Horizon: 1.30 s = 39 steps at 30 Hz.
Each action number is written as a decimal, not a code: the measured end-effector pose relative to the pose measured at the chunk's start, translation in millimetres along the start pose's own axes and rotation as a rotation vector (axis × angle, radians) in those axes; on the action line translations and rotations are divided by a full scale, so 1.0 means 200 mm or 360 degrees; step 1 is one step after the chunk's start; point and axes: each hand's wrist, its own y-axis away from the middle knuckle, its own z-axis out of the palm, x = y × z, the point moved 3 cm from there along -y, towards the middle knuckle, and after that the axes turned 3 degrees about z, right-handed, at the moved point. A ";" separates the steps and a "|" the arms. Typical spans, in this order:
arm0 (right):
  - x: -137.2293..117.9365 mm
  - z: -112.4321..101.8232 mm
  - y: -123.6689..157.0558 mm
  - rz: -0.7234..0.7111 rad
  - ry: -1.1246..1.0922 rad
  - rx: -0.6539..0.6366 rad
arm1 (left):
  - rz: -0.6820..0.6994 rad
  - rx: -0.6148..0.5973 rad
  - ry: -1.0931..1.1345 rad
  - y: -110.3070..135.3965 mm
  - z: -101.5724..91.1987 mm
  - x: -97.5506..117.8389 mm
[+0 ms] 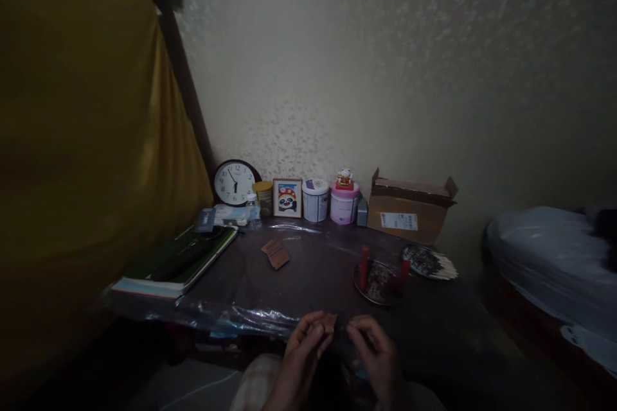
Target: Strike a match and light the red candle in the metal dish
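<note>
My left hand (303, 350) and my right hand (373, 350) are raised close together at the near edge of a dark low table (308, 276). Their fingertips pinch a small brown piece (330, 323) and a dark thin strip that runs between them. The light is dim, so I cannot tell what the strip is. A similar brown piece (276, 254) lies on the table farther back. A round metal dish (379, 282) with red candle stubs stands just beyond my right hand.
Along the wall stand a clock (234, 183), a framed picture (287, 198), two tins (315, 200) (344, 203) and an open cardboard box (409, 209). Books (180, 263) lie at the left. A plate of sticks (429, 262) sits at the right. A yellow curtain (81, 160) hangs on the left.
</note>
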 end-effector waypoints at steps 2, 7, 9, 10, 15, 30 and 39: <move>0.02 -0.01 -0.01 0.0102 -0.0039 0.0015 | -0.0020 -0.0023 0.0011 0.00 0.00 0.00; 0.03 -0.02 -0.02 0.0364 -0.0191 0.0046 | -0.0048 -0.0053 -0.0014 0.01 0.00 0.00; 0.02 -0.02 -0.02 0.0405 -0.0261 0.0044 | -0.0046 -0.0074 -0.0016 0.01 0.00 -0.01; 0.02 -0.02 -0.03 0.0407 -0.0279 0.0040 | -0.0046 -0.0082 -0.0015 0.00 0.00 -0.01; 0.04 -0.02 -0.03 0.0324 -0.0204 0.0019 | -0.0056 -0.0117 -0.0004 -0.01 0.00 -0.03; 0.01 -0.02 -0.01 0.0172 -0.0024 -0.0086 | -0.0052 -0.0205 -0.0042 0.02 0.01 -0.03; 0.01 -0.02 -0.02 0.0199 0.0000 -0.0079 | -0.0109 -0.0187 -0.0075 0.02 0.01 -0.02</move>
